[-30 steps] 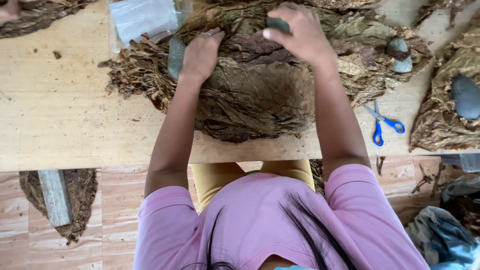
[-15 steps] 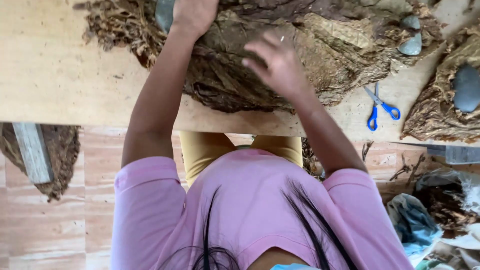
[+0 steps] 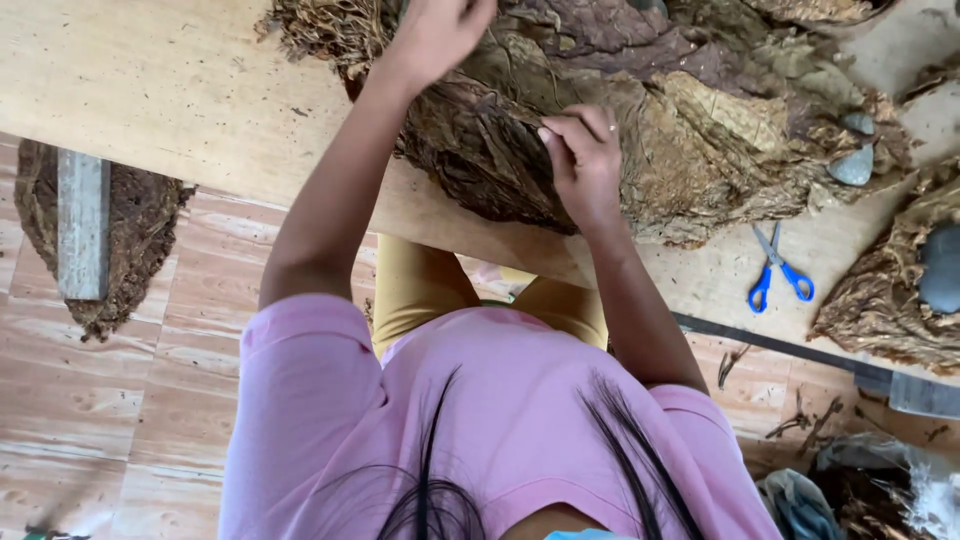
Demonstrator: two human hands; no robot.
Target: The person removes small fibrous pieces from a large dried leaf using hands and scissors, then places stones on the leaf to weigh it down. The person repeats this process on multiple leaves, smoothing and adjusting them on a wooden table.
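The wooden bench [image 3: 150,90] runs across the top of the view, and everything here is placed against it. On its middle lies a big heap of dried brown leaves [image 3: 700,130], spreading from the near edge toward the far side. A second, smaller leaf pile [image 3: 880,300] sits at the bench's right end with a dark stone [image 3: 940,270] on top. Below the bench, to the left, another leaf bundle [image 3: 110,250] rests on the tiled floor under a grey bar [image 3: 82,225].

The left hand [image 3: 440,35] reaches onto the far part of the heap; its fingers look curled into the leaves, though the frame edge cuts them off, so I cannot tell what they grip. The right hand [image 3: 585,160] sits near the bench's front edge, fingers [image 3: 560,135] pressed together and pinching a leaf edge. Blue-handled scissors [image 3: 778,272] lie on the bench right of the heap, and two small grey stones [image 3: 855,160] sit on the heap's right side.
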